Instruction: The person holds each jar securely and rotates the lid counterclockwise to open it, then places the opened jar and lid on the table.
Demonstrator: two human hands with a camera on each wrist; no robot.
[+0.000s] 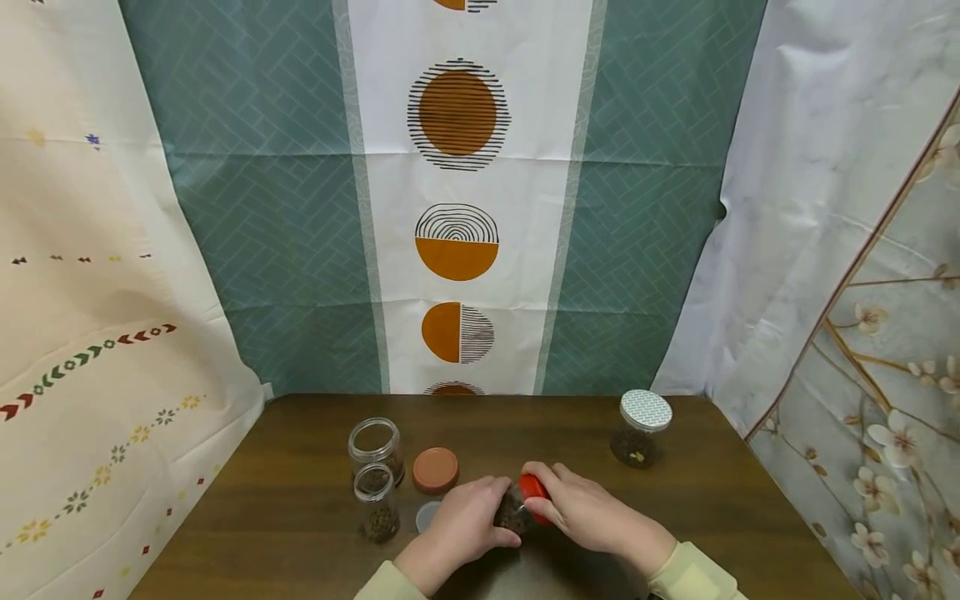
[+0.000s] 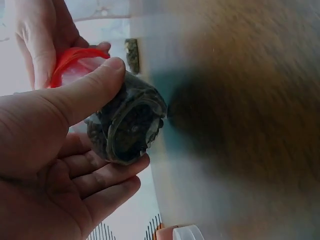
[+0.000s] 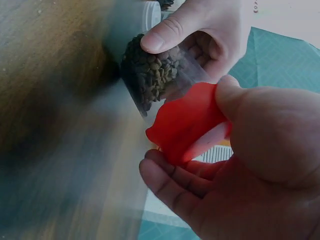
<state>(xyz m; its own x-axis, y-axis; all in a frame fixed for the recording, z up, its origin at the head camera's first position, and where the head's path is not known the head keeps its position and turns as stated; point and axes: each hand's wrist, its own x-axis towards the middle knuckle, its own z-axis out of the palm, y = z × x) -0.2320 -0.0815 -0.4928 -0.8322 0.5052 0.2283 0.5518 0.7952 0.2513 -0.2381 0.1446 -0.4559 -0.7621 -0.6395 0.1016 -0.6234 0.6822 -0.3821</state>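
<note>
My left hand (image 1: pixel 468 518) grips a clear jar (image 1: pixel 512 514) of dark brown bean-like pieces, its thumb on one side and fingers on the other. The jar is tilted, with its base turned toward the left wrist camera. At the jar's mouth end, my right hand (image 1: pixel 583 512) holds a red lid (image 3: pixel 187 117) with a wavy edge between thumb and fingers. In the right wrist view the pieces lie toward the jar's base, and the lid overlaps the jar's mouth, hiding the rim.
Two uncovered jars, a larger one (image 1: pixel 375 452) and a smaller one (image 1: pixel 378 512), stand on the brown table (image 1: pixel 285 500) at left. Beside them lie an orange-brown lid (image 1: pixel 435 470) and a grey lid (image 1: pixel 427 515). A jar with a patterned lid (image 1: pixel 646 409) stands at back right.
</note>
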